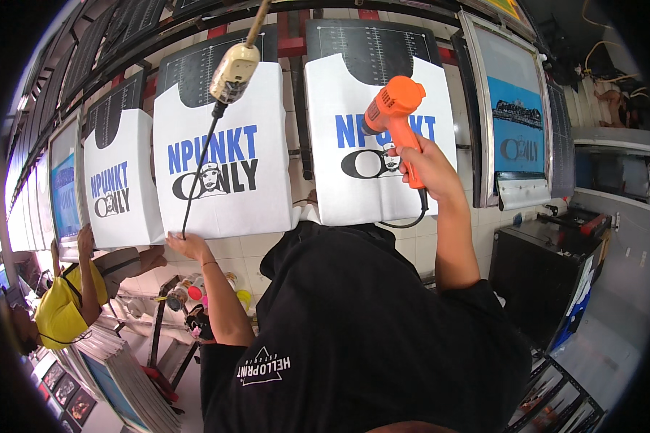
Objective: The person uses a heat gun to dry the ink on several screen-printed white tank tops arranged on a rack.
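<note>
My right hand (432,172) is wrapped round the handle of an orange heat gun (401,101). The gun is over a white T-shirt (339,191) with a blue and black print, its nozzle pointing left above the lettering. My left hand (189,247) rests at the bottom edge of another white T-shirt (267,144), its fingers stretched out against the cloth. Both shirts lie on dark printing boards (372,54) with ruled markings. From above hangs a cream-coloured plug connector (235,72); a black cable (201,160) runs down from it across the left shirt's print.
A third printed shirt (119,209) lies further left, near a person in a yellow top (68,303). A framed screen (516,108) with blue mesh stands at the right. Below it is a black cabinet (534,267). Paint containers (195,289) sit on the lower left.
</note>
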The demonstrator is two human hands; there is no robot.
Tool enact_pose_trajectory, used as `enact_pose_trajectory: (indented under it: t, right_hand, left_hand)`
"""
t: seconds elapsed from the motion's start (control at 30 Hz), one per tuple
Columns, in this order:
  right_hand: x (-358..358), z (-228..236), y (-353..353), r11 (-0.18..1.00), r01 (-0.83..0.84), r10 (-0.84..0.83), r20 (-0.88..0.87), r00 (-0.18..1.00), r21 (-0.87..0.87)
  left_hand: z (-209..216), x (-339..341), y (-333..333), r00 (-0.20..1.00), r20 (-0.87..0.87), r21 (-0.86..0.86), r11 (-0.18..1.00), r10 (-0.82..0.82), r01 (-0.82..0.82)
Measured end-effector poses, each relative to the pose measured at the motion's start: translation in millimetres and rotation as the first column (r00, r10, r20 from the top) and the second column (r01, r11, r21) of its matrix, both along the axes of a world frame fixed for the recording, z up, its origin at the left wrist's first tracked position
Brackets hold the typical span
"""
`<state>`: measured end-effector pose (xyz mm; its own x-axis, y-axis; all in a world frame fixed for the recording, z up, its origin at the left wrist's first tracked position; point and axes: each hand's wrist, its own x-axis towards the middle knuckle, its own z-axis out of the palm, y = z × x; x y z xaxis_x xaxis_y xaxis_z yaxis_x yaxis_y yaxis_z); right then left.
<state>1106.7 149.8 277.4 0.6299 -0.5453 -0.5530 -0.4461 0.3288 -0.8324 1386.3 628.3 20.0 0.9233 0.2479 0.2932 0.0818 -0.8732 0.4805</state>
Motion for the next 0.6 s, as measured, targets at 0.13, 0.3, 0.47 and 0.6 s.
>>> enact_pose_trajectory:
  t: [0.13, 0.3, 0.47, 0.6]
  right_hand:
    - [-10.3, 4.5, 11.7, 0.994, -0.083, 0.086, -0.044, 0.995, 0.071]
    - [-14.6, 1.6, 34.5, 0.998, -0.059, 0.06, -0.049, 0.997, 0.027]
    - [0.2, 4.4, 51.7, 0.998, 0.007, -0.003, -0.064, 0.998, 0.067]
    - [12.3, 3.9, 65.7, 1.0, 0.012, -0.011, -0.093, 0.996, 0.007]
  left_hand:
    - [2.5, 13.6, 33.1, 0.996, 0.085, 0.118, 0.993, -0.039, 0.029]
    - [18.4, 46.7, 37.9, 0.987, 0.158, -0.062, 0.997, -0.032, 0.043]
    - [6.8, 67.7, 41.0, 0.997, 0.048, -0.148, 0.988, 0.06, -0.052]
    - [20.2, 60.8, 12.2, 0.983, -0.136, -0.074, 0.988, 0.123, -0.134]
